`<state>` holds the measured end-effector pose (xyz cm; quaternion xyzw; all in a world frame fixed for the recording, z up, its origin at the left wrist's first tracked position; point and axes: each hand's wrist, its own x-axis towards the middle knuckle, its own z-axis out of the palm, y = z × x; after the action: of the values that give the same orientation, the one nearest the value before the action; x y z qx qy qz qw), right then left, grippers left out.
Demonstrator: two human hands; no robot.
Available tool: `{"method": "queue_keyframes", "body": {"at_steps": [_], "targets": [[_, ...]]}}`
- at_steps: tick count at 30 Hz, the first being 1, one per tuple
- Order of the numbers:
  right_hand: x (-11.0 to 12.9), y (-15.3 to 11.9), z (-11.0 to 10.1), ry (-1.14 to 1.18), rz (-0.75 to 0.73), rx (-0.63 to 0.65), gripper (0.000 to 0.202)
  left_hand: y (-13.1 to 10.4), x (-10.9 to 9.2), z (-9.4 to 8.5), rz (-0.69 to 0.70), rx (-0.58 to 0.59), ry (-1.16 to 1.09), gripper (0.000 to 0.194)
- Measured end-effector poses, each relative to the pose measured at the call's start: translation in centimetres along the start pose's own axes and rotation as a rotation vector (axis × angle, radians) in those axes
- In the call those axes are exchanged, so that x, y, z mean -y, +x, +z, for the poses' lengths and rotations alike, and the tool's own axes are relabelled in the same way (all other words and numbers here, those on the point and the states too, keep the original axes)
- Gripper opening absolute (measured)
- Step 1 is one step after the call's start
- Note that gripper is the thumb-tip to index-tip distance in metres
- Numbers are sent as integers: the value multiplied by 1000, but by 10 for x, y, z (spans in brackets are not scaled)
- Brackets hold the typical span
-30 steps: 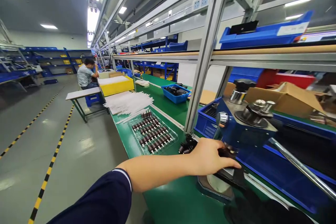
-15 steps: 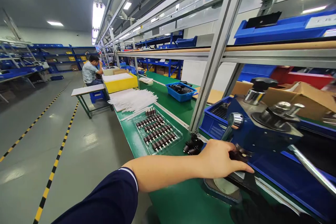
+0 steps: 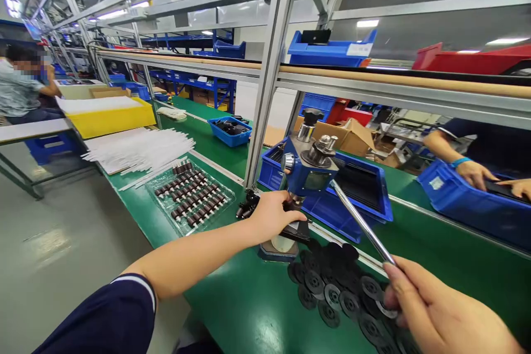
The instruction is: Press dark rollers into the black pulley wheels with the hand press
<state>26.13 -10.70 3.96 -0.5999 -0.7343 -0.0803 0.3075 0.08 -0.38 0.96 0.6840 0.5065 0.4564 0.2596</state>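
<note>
A blue hand press (image 3: 314, 171) stands on the green bench, with a round pale plate (image 3: 282, 243) on its base. My right hand (image 3: 440, 304) is wrapped round the end of the press's metal lever (image 3: 360, 218), which slopes down toward me. Under the ram, my left hand (image 3: 271, 213) is closed on a flat black part (image 3: 297, 229); its fingertips are partly hidden behind the press head. Many round black discs (image 3: 331, 293) lie in a loose heap in front of the press, some under my right hand. Small black parts (image 3: 248, 206) sit just behind my left wrist.
A clear tray (image 3: 194, 199) of brown cylinders lies left, before white strips (image 3: 145, 146) and a yellow bin (image 3: 112, 116). Blue bins (image 3: 385, 193) stand behind the press. A metal post (image 3: 265, 77) rises nearby. Across the bench a person's hands (image 3: 477, 174) reach into a bin; another person sits far left.
My view has swung right, bringing the discs, the lever's end and the person opposite into sight. My right hand now shows, gripping the lever. My left hand stays at the press.
</note>
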Motion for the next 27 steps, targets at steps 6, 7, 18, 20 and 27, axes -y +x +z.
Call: {"method": "queue_keyframes", "body": {"at_steps": [6,7,18,20,27], "targets": [[22,-5,0,-182,-60,-67,44,-2,0,1,-4,-5,-6,31],[25,-8,3,-235,-78,-103,42,-3,-1,1,-7,2,-17,30],[33,-13,13,-145,-48,-73,34,-7,-2,1,17,5,42,27],[36,-14,8,-97,-11,-29,34,-8,-2,1,10,3,72,29],[39,-23,28,-104,30,-184,30,-9,0,2,-71,35,109,34]]}}
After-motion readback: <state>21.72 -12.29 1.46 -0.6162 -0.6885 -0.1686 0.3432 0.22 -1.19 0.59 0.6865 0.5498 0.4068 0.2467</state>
